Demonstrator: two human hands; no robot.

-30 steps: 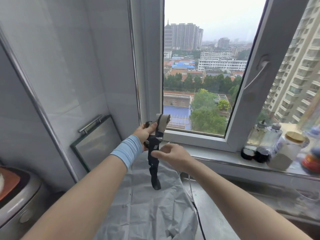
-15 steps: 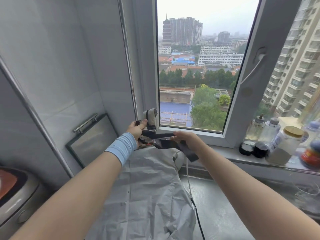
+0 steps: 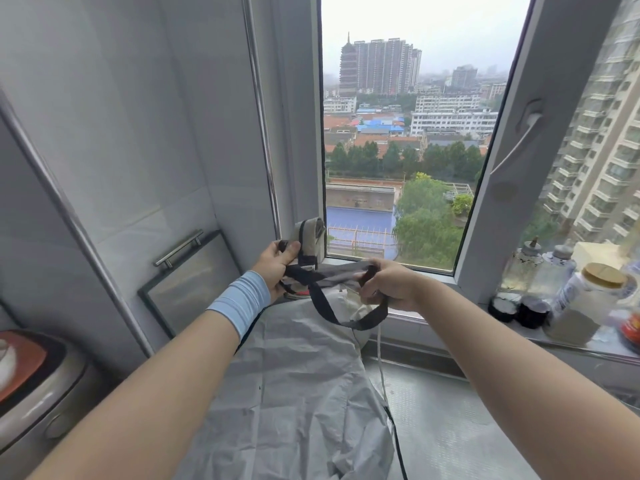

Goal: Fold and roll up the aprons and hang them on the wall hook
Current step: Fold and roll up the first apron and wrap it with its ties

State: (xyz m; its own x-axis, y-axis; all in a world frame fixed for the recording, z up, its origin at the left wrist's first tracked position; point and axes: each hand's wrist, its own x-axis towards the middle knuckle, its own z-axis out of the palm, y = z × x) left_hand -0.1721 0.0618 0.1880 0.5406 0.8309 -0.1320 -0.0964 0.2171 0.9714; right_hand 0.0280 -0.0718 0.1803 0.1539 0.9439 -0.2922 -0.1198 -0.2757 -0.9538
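Right now I see the left hand (image 3: 277,263) clamped on a rolled apron (image 3: 309,242), held up by the window frame (image 3: 498,188). Its dark strap (image 3: 332,277) runs across to the right hand (image 3: 389,285), fingers curled tight round it — slack loop hangs below. A 2nd apron (image 3: 298,393), grey, lies spread on the counter (image 3: 450,427) under both arms. Jars (image 3: 585,303) sit on the sill at right.
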